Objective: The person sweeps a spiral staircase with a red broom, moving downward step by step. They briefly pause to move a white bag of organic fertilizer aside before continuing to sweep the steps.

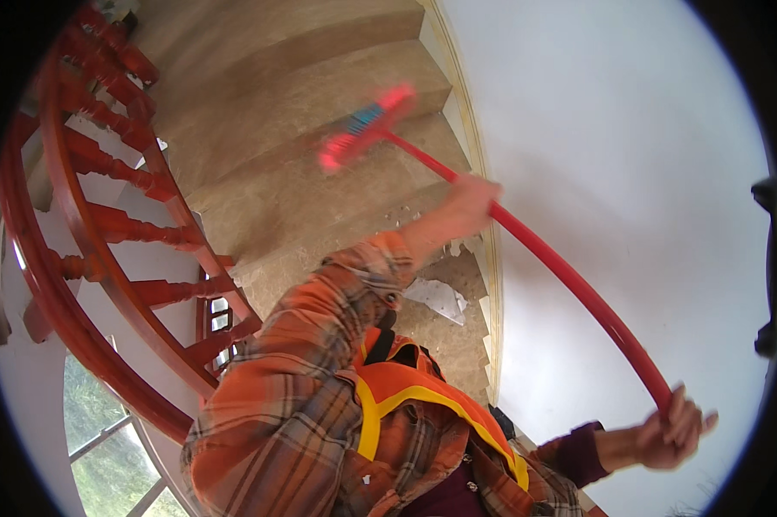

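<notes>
Closed around the lower red handle is my left hand (471,201), near the head of a broom (375,126) with pink and blue bristles. The broom head is blurred and lies over the edge of a brown stone stair (311,187). At the lower right my right hand (673,430) grips the top end of the same handle, with a finger or thumb sticking out. White flakes (456,247) and a larger white flat piece (435,298) lie on the steps below my left forearm.
A red wooden banister (72,194) with turned balusters curves along the left. The white wall (621,161) with a stepped skirting (485,258) bounds the stairs on the right. A window (111,433) shows at the lower left.
</notes>
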{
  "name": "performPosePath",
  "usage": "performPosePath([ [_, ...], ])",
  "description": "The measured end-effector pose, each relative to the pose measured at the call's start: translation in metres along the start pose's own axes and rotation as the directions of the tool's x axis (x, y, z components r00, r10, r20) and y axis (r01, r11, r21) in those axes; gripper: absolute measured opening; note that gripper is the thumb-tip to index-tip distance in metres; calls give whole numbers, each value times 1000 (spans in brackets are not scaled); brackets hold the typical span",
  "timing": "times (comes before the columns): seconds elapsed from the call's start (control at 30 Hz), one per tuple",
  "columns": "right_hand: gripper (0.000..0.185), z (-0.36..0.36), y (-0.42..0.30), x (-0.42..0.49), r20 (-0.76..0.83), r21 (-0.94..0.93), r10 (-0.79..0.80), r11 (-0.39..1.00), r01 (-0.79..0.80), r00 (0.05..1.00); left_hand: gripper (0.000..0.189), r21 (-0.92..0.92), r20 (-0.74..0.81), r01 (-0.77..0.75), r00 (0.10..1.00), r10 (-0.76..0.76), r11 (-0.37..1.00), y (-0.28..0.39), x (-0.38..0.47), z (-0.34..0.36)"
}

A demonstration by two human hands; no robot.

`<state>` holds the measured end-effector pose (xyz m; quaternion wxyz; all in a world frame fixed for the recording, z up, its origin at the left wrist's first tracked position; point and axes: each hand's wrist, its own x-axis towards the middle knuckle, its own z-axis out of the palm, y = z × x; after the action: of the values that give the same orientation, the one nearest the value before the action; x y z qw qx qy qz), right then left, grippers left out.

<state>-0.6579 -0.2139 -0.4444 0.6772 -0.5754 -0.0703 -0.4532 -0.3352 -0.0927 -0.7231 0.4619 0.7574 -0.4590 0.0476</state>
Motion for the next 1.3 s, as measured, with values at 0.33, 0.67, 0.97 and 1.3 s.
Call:
performPosePath([
  [0.33,1,14,-22,20,-75,116,-114,986,122,991,7,6,94,64,993,-65,998,20,-5,-112],
  [0.67,13,126,222,61,75,183,328,924,-337,942,20,354,-239,360,927,-289,863,-186,-32,-208],
  [0.97,17,117,139,60,49,5,53,999,-54,997,11,126,32,-12,999,8,992,-166,93,-92],
  [1.3,9,105,149,52,-194,-297,-129,953,67,973,5,99,147,-33,989,18,995,-144,134,-60],
])
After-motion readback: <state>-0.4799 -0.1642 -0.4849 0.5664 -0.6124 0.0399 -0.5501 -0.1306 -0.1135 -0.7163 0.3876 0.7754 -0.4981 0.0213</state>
